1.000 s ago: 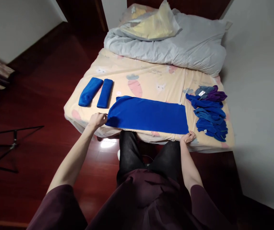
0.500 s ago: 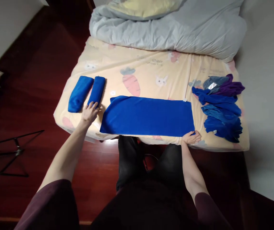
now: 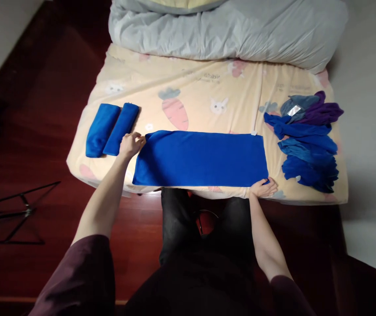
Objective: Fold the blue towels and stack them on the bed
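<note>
With 12 o'clock toward the grey duvet (image 3: 207, 33) and the hub at the middle of the blue cloth (image 3: 201, 160), that cloth lay spread on the printed sheet (image 3: 204, 94), along the bed's near edge, right in front of the person. The right hand (image 3: 263, 188), near 4 o'clock, lay over the near corner with its fingers fairly straight and the thumb apart; it probably served as an anchor against sliding, though whether it gripped the fabric I could not tell. The left hand (image 3: 131, 144), just past 9 o'clock, was half closed, its fingertips bent toward the far corner and touching or just beside it; whether they had hold of any fabric could not be made out. Set at opposite corners, the two hands seemed placed to keep the piece flat and straight. The outer folded bundle (image 3: 102, 130) and the inner folded bundle (image 3: 122, 129) sat near 10 o'clock, apparently kept aside from the loose heap (image 3: 306, 142) between 2 and 3. The spread cloth's long axis ran from 9 to 3, roughly parallel to the near edge, its short right side facing the heap and its slanting left side facing the bundles. Both bundles instead pointed lengthwise from about 1 to 7.
</note>
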`<state>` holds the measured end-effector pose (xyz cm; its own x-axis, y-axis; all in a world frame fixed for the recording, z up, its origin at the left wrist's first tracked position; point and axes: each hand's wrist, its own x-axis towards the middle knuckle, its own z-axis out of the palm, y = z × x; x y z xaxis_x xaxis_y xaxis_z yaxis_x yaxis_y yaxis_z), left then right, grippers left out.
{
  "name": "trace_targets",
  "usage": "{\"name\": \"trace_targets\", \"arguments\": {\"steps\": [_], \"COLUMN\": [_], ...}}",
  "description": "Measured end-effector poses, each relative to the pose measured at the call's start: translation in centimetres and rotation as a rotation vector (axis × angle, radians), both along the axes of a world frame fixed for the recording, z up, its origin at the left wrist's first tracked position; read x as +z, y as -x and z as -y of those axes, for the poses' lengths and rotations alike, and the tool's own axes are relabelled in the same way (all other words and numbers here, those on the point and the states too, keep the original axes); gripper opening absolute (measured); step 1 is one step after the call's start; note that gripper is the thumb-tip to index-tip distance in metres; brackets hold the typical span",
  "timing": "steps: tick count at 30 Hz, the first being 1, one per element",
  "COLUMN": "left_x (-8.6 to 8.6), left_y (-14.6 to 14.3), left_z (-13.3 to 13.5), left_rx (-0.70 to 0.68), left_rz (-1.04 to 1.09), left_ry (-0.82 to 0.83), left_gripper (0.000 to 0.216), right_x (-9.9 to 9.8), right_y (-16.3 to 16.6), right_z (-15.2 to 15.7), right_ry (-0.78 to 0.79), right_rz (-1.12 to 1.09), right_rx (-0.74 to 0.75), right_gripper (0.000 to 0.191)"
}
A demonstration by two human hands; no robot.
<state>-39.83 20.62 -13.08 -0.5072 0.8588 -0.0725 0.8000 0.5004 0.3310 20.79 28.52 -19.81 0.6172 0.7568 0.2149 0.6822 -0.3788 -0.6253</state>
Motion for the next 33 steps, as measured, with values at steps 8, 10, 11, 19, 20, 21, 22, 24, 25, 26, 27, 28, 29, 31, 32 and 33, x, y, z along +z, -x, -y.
{"name": "trace_targets", "arguments": {"steps": [8,10,11,19,20,21,22,24,25,26,27,28,29,31,32,33], "left_x": [0.1,0.5,0.7,-1.2,-1.5,-1.8,-2.0,-2.4,-2.6,-2.8,-3.0,-3.2,-3.4,-3.7,-3.9,-4.0], "left_y": [1.9,1.7,1.2,-10.3,-11.4,-12.2,-12.8,-13.1,-13.0,-12.9,-12.7,-12.6,-12.4,-12.3,-12.3,-12.4], "left_z": [-3.9,-4.0,-4.0,0.3,1.1,1.8,2.3,2.9,2.9,2.9,2.8,2.7,2.7,2.6,2.7,2.7], "left_rx": [0.079,0.128,0.131,-0.153,-0.128,-0.085,-0.035,0.04,0.055,0.059,0.056,0.05,0.047,0.046,0.047,0.046], "left_rz": [0.103,0.048,0.01,0.043,0.047,0.05,0.049,0.039,0.031,0.023,0.015,0.009,0.005,0.0,-0.002,-0.003], "left_ry": [0.088,0.045,0.008,-0.076,-0.071,-0.07,-0.072,-0.085,-0.094,-0.104,-0.116,-0.128,-0.142,-0.166,-0.177,-0.186], "left_gripper": [0.041,0.046,0.048,0.065,0.067,0.069,0.07,0.071,0.071,0.07,0.07,0.07,0.07,0.069,0.069,0.069], "right_x": [-1.0,-1.1,-1.1,0.1,0.3,0.6,0.8,1.2,1.2,1.3,1.2,1.2,1.1,1.2,1.3,1.5], "right_y": [0.4,0.4,0.4,0.8,0.9,0.9,1.0,1.2,1.2,1.2,1.1,0.8,0.4,-0.6,-1.2,-1.8], "right_z": [-0.5,-0.5,-0.5,0.1,0.1,0.2,0.2,0.3,0.3,0.4,0.4,0.5,0.6,0.6,0.4,0.0], "right_ry": [-0.01,0.002,0.009,0.101,0.118,0.137,0.156,0.177,0.174,0.162,0.143,0.123,0.105,0.09,0.093,0.096], "right_rz": [0.165,0.189,0.197,0.172,0.166,0.158,0.147,0.126,0.12,0.116,0.114,0.11,0.104,0.078,0.063,0.052], "right_rx": [-0.067,-0.067,-0.066,-0.029,-0.024,-0.023,-0.025,-0.035,-0.042,-0.048,-0.051,-0.043,-0.025,0.03,0.059,0.085], "right_gripper": [0.026,0.029,0.03,0.036,0.037,0.038,0.039,0.041,0.041,0.04,0.04,0.039,0.039,0.04,0.042,0.044]}}
